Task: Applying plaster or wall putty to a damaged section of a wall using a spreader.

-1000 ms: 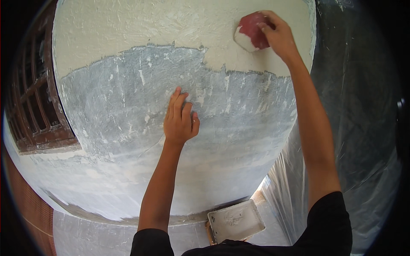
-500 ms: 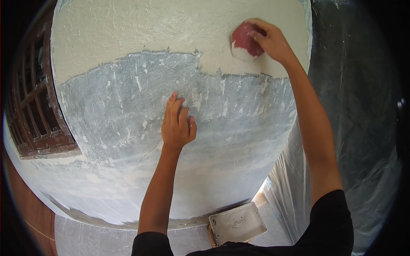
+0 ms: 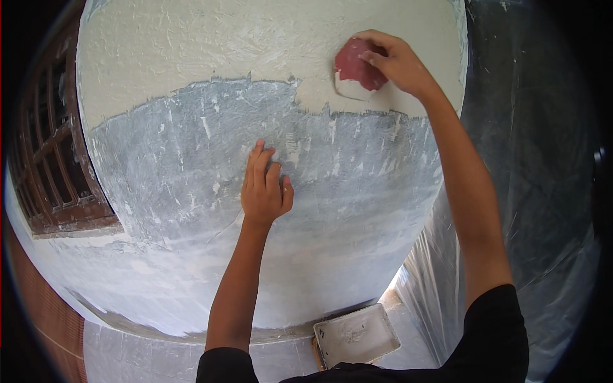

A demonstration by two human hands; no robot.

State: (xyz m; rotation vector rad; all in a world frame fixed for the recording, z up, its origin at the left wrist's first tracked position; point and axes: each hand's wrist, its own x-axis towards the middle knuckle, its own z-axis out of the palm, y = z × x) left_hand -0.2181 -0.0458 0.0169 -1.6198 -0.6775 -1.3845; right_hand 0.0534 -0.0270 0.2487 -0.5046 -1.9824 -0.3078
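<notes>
My right hand (image 3: 402,62) grips a dark red plastic putty spreader (image 3: 357,64) whose lower edge is coated with cream putty. The spreader rests against the upper part of the wall, over a layer of wet-looking cream putty (image 3: 211,41) with a ragged lower edge. Below that edge the wall is bare, grey and streaked (image 3: 191,166). My left hand (image 3: 263,185) is on or close to this grey surface, left of and below the spreader; its fingers are stretched out and hold nothing.
A rectangular tray (image 3: 327,356) of pale putty sits on the sheet-covered floor by the wall's base. At the left is a brown wooden window frame (image 3: 70,214) with dark panes. Clear plastic sheeting (image 3: 440,274) hangs along the right side.
My right hand has moved the spreader a little left and down across the putty. My left hand has stayed in place.
</notes>
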